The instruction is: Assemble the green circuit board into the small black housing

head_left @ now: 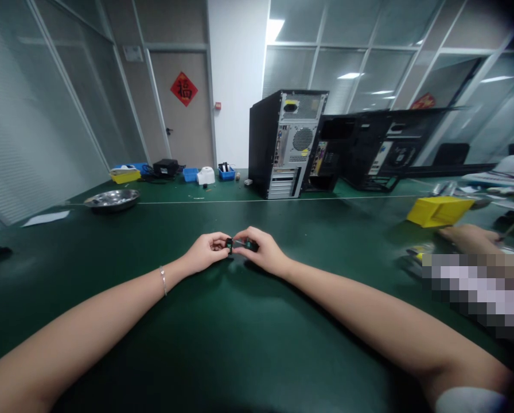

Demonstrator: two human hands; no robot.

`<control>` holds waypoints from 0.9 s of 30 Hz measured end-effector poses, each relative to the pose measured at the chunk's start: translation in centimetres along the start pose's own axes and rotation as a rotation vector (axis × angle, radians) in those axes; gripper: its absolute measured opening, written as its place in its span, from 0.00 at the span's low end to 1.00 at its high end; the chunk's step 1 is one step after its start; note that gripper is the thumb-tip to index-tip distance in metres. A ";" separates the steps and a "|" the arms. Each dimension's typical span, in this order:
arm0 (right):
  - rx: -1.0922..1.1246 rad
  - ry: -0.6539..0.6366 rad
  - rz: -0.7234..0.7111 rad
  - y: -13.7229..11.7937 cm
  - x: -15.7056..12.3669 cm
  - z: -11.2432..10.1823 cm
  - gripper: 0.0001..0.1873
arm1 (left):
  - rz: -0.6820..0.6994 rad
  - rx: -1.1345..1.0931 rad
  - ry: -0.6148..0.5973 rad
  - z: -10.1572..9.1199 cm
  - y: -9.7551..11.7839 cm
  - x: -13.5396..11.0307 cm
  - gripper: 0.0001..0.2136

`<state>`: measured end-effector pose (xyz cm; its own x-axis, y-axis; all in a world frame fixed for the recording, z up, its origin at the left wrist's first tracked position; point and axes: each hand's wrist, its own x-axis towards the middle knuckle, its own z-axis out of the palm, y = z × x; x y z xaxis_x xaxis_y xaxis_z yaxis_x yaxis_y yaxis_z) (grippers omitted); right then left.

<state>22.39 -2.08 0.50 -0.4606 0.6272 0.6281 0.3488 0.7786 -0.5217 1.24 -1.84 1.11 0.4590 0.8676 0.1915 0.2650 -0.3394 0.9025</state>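
Observation:
Just above the green tabletop, my two hands meet near the middle of the head view. My left hand (pixel 209 250) is closed, pinching a small black block (pixel 229 246) with a greenish patch, held upright between thumb and fingers. Facing it, my right hand (pixel 262 250) is closed round a small dark piece (pixel 251 245) with some green on it; most of it is hidden by the fingers. A thin pale line runs from this piece towards the block, and whether they touch I cannot tell. Both things are too small to name by kind.
Computer towers (pixel 289 146) stand at the back right. A metal bowl (pixel 113 199) is on the left, with blue bins (pixel 191 175) along the back. To the right sits a yellow bin (pixel 440 211), near another person's hand (pixel 472 236) and blurred tools.

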 end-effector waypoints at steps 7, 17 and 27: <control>0.009 0.013 -0.006 0.1 0.0 0.1 0.08 | -0.009 -0.006 -0.006 0.0 -0.3 0.1 0.13; 0.009 0.058 0.029 0.8 0.1 0.3 0.07 | 0.007 -0.054 -0.033 -0.3 -0.3 0.1 0.14; 0.009 0.044 0.038 0.6 0.1 0.2 0.06 | 0.021 -0.026 -0.032 -0.2 -0.1 0.1 0.12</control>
<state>22.37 -1.56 0.11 -0.4112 0.6565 0.6324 0.3580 0.7543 -0.5502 1.07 -1.61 1.14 0.4910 0.8483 0.1982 0.2329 -0.3470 0.9085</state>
